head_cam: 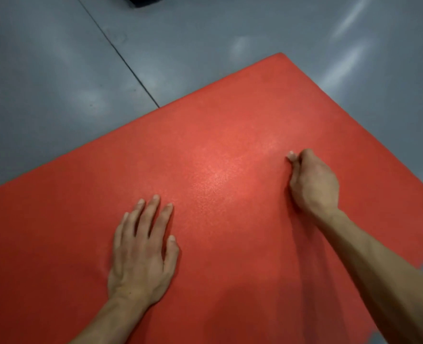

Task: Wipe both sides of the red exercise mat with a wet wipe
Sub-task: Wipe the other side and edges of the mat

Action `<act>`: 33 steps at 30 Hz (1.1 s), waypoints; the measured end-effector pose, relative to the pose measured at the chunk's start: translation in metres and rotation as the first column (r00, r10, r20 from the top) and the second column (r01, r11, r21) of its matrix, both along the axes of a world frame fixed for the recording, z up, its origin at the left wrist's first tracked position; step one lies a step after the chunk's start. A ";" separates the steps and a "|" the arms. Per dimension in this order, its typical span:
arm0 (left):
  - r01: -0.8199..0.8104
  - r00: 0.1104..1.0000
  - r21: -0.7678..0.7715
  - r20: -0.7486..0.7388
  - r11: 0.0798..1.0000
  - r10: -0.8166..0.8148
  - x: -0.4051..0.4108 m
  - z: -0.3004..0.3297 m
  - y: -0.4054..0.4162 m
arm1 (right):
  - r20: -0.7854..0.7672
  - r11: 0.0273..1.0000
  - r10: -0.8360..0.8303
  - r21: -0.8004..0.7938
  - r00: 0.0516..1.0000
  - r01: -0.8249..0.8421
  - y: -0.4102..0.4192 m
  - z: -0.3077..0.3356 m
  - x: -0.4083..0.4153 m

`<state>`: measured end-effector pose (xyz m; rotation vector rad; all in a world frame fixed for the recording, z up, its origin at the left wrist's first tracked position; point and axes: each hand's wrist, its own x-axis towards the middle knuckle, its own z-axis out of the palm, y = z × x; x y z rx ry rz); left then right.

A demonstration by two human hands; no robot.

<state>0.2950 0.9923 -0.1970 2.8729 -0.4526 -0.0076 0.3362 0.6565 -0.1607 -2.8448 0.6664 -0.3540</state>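
The red mat [230, 157] fills the middle of the frame, on the floor [56, 70]. The left hand [140, 247] presses flat. The right hand [309, 180] is clenched, wipe unseen. Without the flat hand, the mat might slide.

Two bare hands on a red exercise mat [230, 145]

Left hand [140, 247] lies flat, fingers spread, on the mat; right hand [312, 182] rests further out with fingers curled under; no wipe visible; grey floor [56, 70] surrounds the mat's far corner.

Grey floor [56, 70]; red mat [230, 145] flat on it.
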 end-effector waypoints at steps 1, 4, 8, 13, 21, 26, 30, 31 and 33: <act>0.000 1.000 0.003 -0.007 1.000 0.000 0.000 0.001 0.000 | 0.024 0.993 0.120 0.009 0.992 -0.121 0.030 -0.002 0.001; 0.007 1.000 0.004 -0.013 1.000 -0.007 0.001 0.004 -0.001 | -0.001 0.774 0.633 0.040 0.774 -0.632 0.128 -0.012 -0.002; 0.010 1.000 0.011 -0.028 1.000 -0.010 0.005 0.003 0.001 | 0.033 0.717 0.697 -0.065 0.716 -0.694 0.118 -0.021 0.056; 0.022 0.999 0.054 -0.046 0.998 -0.019 0.006 0.001 0.002 | 0.006 0.991 0.127 -0.042 0.992 -0.127 0.035 -0.012 0.123; 0.025 0.999 0.038 -0.035 0.999 -0.023 0.009 0.000 0.004 | 0.018 0.434 0.900 0.076 0.436 -0.898 0.238 -0.018 0.110; 0.035 0.998 0.040 -0.056 0.999 -0.033 0.009 0.000 0.005 | -0.075 0.763 0.646 0.054 0.760 -0.644 0.140 -0.017 0.157; 0.018 0.998 0.062 -0.065 0.998 -0.014 0.010 0.000 0.005 | -0.115 0.960 0.271 -0.032 0.956 -0.277 0.071 -0.006 0.171; 0.018 0.998 0.059 -0.059 0.998 -0.014 0.009 -0.001 0.004 | -0.116 0.960 0.278 -0.001 0.953 -0.280 0.079 -0.005 0.165; 0.021 0.999 0.042 -0.051 0.999 -0.018 0.008 -0.001 0.005 | -0.088 0.932 0.361 0.067 0.928 -0.356 0.116 -0.008 0.146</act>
